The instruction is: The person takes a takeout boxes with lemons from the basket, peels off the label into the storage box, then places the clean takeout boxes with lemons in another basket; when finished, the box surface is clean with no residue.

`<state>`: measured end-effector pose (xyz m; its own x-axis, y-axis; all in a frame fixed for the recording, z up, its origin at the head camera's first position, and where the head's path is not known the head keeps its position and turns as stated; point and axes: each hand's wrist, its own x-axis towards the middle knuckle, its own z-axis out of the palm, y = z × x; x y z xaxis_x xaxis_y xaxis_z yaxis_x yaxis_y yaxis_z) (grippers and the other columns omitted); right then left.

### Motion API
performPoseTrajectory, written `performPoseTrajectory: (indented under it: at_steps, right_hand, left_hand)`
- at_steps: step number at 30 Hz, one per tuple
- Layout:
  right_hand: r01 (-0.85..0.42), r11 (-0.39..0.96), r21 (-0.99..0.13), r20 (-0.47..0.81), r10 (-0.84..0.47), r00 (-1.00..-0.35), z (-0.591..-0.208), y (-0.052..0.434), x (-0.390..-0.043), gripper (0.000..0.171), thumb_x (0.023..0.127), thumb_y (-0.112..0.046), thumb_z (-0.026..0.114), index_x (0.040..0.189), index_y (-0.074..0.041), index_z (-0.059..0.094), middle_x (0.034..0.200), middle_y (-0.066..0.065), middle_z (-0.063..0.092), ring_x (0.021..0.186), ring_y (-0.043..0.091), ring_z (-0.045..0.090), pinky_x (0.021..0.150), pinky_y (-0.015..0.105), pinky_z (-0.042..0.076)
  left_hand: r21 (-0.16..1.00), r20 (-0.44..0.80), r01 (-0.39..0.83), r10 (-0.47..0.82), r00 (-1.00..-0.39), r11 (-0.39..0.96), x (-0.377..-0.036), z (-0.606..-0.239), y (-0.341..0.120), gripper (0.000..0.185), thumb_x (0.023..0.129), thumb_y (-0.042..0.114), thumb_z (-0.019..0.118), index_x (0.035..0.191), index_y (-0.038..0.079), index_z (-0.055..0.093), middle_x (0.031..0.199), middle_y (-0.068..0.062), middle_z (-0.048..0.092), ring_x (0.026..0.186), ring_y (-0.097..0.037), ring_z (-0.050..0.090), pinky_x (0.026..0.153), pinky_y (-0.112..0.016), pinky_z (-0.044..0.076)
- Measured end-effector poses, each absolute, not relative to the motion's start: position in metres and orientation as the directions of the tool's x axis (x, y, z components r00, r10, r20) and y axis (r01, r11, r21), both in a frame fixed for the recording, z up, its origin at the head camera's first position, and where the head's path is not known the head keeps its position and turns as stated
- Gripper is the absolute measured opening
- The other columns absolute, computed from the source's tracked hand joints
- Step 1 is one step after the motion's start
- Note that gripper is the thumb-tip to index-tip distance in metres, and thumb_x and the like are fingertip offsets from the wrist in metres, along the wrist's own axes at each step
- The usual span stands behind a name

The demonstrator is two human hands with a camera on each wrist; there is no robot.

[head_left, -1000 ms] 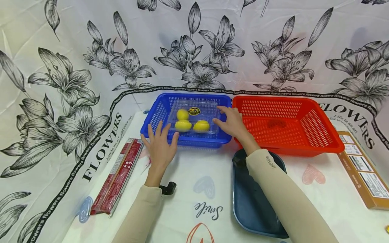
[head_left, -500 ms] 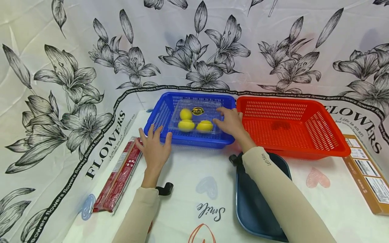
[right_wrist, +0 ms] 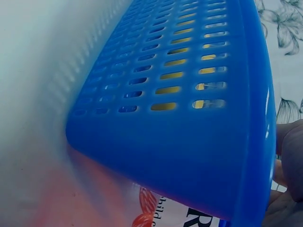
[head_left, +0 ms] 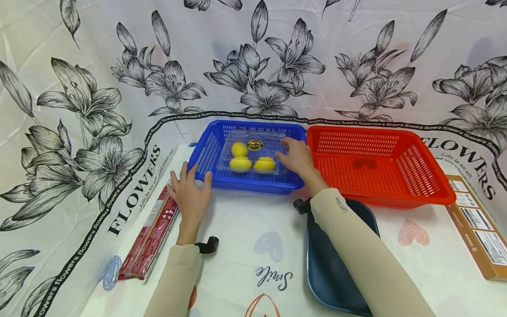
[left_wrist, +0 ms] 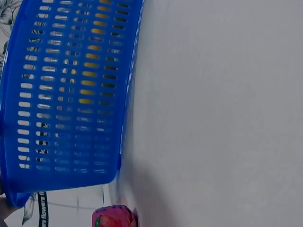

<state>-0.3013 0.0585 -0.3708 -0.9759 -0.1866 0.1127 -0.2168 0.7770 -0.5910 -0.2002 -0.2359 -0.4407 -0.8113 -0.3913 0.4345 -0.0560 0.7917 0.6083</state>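
Left hand was released, fingers spread at the blue basket's front-left corner. Right hand was at the right end of the clear box, fingers bent; couldn't tell if it gripped. Box sat inside the blue basket, three yellow fruits in it. Red basket stood just right, dark tray partly under the right sleeve.

2 arms outstretched; left fingers spread

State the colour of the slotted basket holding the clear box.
Slotted plastic basket: blue, clearest in the head view.
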Motion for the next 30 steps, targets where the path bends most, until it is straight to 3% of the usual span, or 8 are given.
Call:
performPoseTrajectory:
  at_steps: [4,10,16,24,30]
  right_hand:
    - [-0.223,0.736,-0.639,0.087,-0.218,-0.972,-0.368,0.056,-0.304,0.053,0.097,-0.025,0.068,0.145,-0.006,0.055,0.132,0.022,0.066,0.117,0.038,0.065,0.098,0.051,0.055]
    - [-0.229,0.665,-0.711,0.066,-0.261,-0.963,-0.369,0.052,-0.311,0.054,0.096,-0.019,0.069,0.145,-0.002,0.053,0.137,0.025,0.063,0.125,0.039,0.062,0.101,0.051,0.054]
    - [-0.171,0.591,-0.788,0.025,-0.248,-0.969,-0.369,0.051,-0.320,0.050,0.096,-0.019,0.071,0.143,-0.009,0.057,0.138,0.022,0.062,0.125,0.037,0.061,0.099,0.051,0.055]
    - [-0.064,0.312,-0.948,0.012,-0.165,-0.986,-0.368,0.056,-0.333,0.046,0.095,-0.020,0.073,0.140,-0.014,0.061,0.152,0.015,0.050,0.141,0.033,0.046,0.111,0.052,0.046]
    - [0.056,0.299,-0.953,-0.109,-0.162,-0.981,-0.369,0.060,-0.337,0.052,0.096,-0.027,0.072,0.146,-0.022,0.055,0.164,0.008,0.034,0.154,0.031,0.029,0.120,0.058,0.034]
  left_hand:
    - [0.648,0.435,-0.047,-0.420,-0.796,0.760,-0.203,-0.443,-0.243,0.062,0.098,0.051,0.058,0.145,0.011,0.057,0.163,-0.013,0.038,0.156,-0.048,0.014,0.119,-0.074,0.005]
    - [0.709,0.460,-0.004,-0.466,-0.756,0.706,-0.209,-0.450,-0.250,0.053,0.096,0.045,0.064,0.139,0.014,0.063,0.159,-0.010,0.046,0.154,-0.043,0.024,0.119,-0.069,0.010]
    - [0.753,0.481,0.037,-0.512,-0.711,0.657,-0.211,-0.456,-0.253,0.046,0.094,0.040,0.068,0.132,0.015,0.068,0.152,-0.009,0.055,0.148,-0.038,0.037,0.117,-0.063,0.017]
    - [0.761,0.504,0.076,-0.512,-0.696,0.645,-0.214,-0.459,-0.250,0.045,0.092,0.041,0.070,0.130,0.016,0.070,0.148,-0.007,0.059,0.142,-0.034,0.044,0.113,-0.062,0.022]
    - [0.760,0.512,0.087,-0.511,-0.691,0.645,-0.216,-0.459,-0.245,0.044,0.092,0.042,0.070,0.128,0.017,0.072,0.147,-0.007,0.059,0.142,-0.035,0.044,0.113,-0.061,0.022]
